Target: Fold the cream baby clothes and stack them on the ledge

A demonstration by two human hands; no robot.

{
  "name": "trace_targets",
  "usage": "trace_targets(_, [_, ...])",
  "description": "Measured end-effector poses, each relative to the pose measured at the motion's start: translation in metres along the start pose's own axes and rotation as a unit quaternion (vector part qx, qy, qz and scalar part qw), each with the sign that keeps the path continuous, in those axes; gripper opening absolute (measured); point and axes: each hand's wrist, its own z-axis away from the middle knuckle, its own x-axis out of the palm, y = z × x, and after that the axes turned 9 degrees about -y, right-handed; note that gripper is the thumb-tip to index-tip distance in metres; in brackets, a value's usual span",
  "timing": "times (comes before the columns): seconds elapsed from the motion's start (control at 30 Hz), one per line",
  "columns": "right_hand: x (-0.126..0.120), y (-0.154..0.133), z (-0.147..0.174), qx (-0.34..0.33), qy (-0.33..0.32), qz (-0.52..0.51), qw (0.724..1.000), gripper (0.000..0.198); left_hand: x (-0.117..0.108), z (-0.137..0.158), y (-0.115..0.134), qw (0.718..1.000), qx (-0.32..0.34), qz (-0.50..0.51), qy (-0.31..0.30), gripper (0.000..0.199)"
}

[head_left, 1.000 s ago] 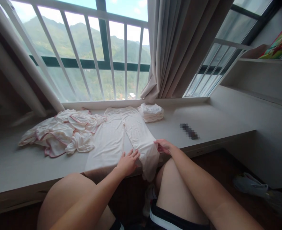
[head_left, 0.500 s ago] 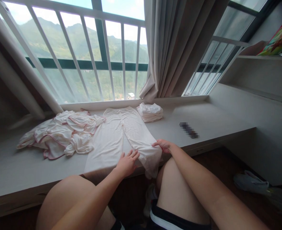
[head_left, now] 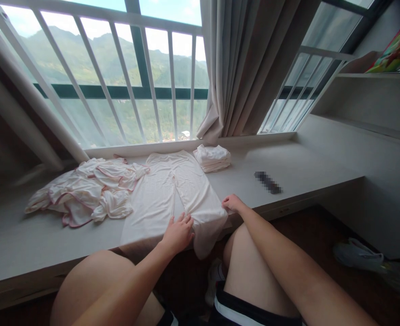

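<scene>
White pants [head_left: 162,181] lie spread over the bench by the window, waistband toward the window, with both leg ends hanging over the front edge. My left hand [head_left: 178,232] rests with fingers spread on the inner edge of the right-hand pant leg. At that leg's outer edge, my right hand [head_left: 232,203] is closed, its fingertips pinching the fabric. Left of the pants is a loose heap of white clothing [head_left: 88,188] with pink trim. A small folded stack of white clothes [head_left: 212,158] sits beside the waistband on the right.
A blurred dark object [head_left: 268,182] lies on the bench [head_left: 308,167] to the right. White railings [head_left: 116,54] and grey curtains [head_left: 234,68] stand behind. Shelves [head_left: 366,99] are at the right; a plastic bag [head_left: 358,254] lies on the floor below.
The right-hand pant leg has become flatter and smoother, its end hanging straighter over the edge. My right hand has shifted slightly right; my left hand has moved a little left.
</scene>
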Motion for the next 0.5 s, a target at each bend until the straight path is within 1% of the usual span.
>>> trace_targets(0.07, [0.005, 0.002, -0.002, -0.008, 0.027, 0.051, 0.998, 0.005, -0.002, 0.003, 0.003, 1.000, 0.001, -0.005, 0.010, 0.054])
trace_targets(0.1, [0.007, 0.002, -0.002, -0.011, 0.040, 0.075, 0.996, 0.008, -0.004, 0.005, 0.004, 1.000, 0.000, -0.006, 0.013, 0.052])
trace_targets(0.2, [0.015, 0.003, 0.000, -0.005, 0.065, 0.139, 0.988, 0.025, -0.016, 0.011, 0.005, 1.000, -0.010, -0.006, 0.029, 0.053])
trace_targets(0.27, [0.020, 0.004, 0.002, 0.003, 0.067, 0.173, 0.983, 0.034, -0.026, 0.015, 0.002, 0.998, -0.043, -0.007, 0.051, 0.053])
trace_targets(0.33, [0.023, 0.004, 0.003, 0.005, 0.063, 0.194, 0.979, 0.030, -0.033, 0.020, -0.004, 0.993, -0.102, -0.011, 0.062, 0.048])
trace_targets(0.37, [0.024, 0.004, 0.003, 0.004, 0.062, 0.200, 0.978, 0.027, -0.035, 0.022, -0.008, 0.989, -0.135, -0.013, 0.054, 0.044])
trace_targets(0.43, [0.024, 0.005, 0.002, -0.002, 0.065, 0.202, 0.977, 0.022, -0.035, 0.027, -0.018, 0.983, -0.183, -0.007, 0.013, 0.038])
trace_targets(0.5, [0.023, 0.005, -0.001, -0.004, 0.070, 0.197, 0.978, 0.022, -0.031, 0.030, -0.026, 0.981, -0.191, 0.020, -0.031, 0.037])
